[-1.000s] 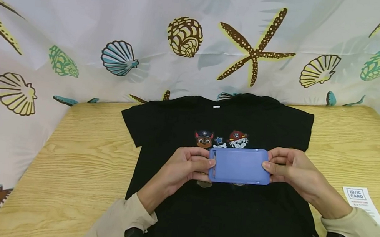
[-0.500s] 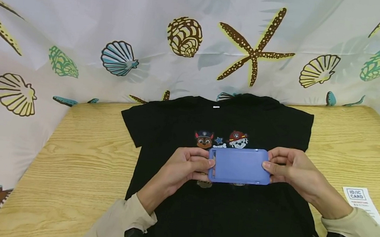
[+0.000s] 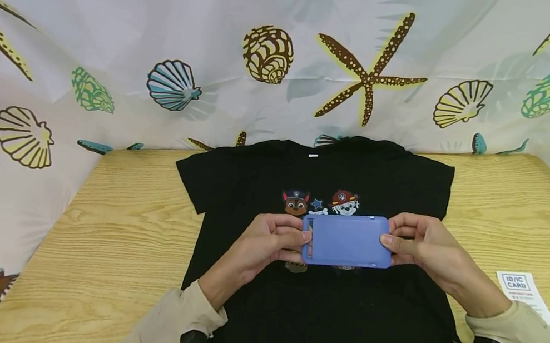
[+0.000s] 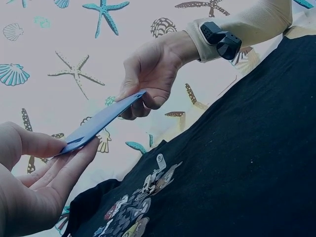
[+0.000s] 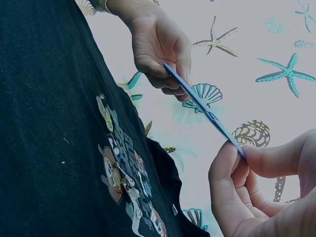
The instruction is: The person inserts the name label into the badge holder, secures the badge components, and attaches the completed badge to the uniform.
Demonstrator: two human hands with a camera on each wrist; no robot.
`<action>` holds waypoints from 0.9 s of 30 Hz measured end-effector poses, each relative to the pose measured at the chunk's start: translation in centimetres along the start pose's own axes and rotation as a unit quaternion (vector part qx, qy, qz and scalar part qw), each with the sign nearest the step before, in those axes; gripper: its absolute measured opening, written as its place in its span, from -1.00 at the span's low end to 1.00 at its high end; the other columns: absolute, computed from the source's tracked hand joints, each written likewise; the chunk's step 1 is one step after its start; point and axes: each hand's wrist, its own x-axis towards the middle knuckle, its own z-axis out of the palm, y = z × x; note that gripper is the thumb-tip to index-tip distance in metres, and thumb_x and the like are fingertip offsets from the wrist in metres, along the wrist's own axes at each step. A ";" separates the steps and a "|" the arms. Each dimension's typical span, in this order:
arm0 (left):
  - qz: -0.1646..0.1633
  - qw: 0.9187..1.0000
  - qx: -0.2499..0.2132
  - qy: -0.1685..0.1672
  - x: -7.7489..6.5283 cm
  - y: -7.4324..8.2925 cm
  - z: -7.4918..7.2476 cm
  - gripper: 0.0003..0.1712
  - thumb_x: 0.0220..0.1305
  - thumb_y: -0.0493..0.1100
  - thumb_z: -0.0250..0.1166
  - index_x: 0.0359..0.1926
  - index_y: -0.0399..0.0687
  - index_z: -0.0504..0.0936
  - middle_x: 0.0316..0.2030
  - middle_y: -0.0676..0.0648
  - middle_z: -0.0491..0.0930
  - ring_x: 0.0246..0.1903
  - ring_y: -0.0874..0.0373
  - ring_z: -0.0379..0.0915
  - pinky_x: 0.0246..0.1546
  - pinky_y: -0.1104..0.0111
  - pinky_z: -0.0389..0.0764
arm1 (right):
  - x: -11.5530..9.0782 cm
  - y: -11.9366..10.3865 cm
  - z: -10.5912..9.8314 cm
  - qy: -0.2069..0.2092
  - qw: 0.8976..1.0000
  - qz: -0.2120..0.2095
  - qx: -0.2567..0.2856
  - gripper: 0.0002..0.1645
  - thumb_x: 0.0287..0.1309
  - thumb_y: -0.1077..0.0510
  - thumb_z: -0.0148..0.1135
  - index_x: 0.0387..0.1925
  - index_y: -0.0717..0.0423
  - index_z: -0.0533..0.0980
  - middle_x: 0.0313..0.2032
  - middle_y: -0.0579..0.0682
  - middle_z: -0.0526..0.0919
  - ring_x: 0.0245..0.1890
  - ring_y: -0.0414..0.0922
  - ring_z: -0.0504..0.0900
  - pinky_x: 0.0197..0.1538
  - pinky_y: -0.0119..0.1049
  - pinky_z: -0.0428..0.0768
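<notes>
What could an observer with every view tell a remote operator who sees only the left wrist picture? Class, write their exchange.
Operator: I see the left hand and right hand pinching the blue holder. What else lies nearby?
Observer: A white paper printed "ID/IC CARD" lies on the wooden table, to the person's right of the black shirt.
Operator: How is that shirt laid out?
Observer: The head view shows both short sleeves spread outward.

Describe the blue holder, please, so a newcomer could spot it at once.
Find the black T-shirt on the wooden table. Over its front, the left hand and right hand pinch the blue holder by opposite ends. Unlike the lettered white slip, it is plain and slotted.
</notes>
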 end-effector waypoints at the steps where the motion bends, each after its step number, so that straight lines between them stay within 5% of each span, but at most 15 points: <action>1: 0.001 1.000 0.002 0.001 0.0 0.0 0.0 -0.81 0.24 -0.40 0.24 -0.14 -0.43 0.51 -0.34 -0.13 0.69 -0.37 0.11 0.64 -0.23 0.20 0.69 | 0.0 0.0 0.0 -0.001 1.000 0.000 0.000 -0.72 0.24 0.26 0.23 -0.17 0.42 0.39 -0.31 0.10 0.56 -0.36 -0.06 0.63 -0.26 -0.23 0.69; 27: 0.009 1.000 0.019 -0.005 0.0 0.0 -0.1 -0.69 0.26 -0.40 0.23 -0.02 -0.54 0.48 -0.22 -0.23 0.69 -0.30 0.09 0.65 -0.18 0.17 0.66 | 0.0 0.0 -0.1 -0.004 1.000 -0.011 -0.002 -0.73 0.24 0.26 0.24 -0.19 0.40 0.38 -0.34 0.09 0.59 -0.38 -0.08 0.64 -0.28 -0.23 0.68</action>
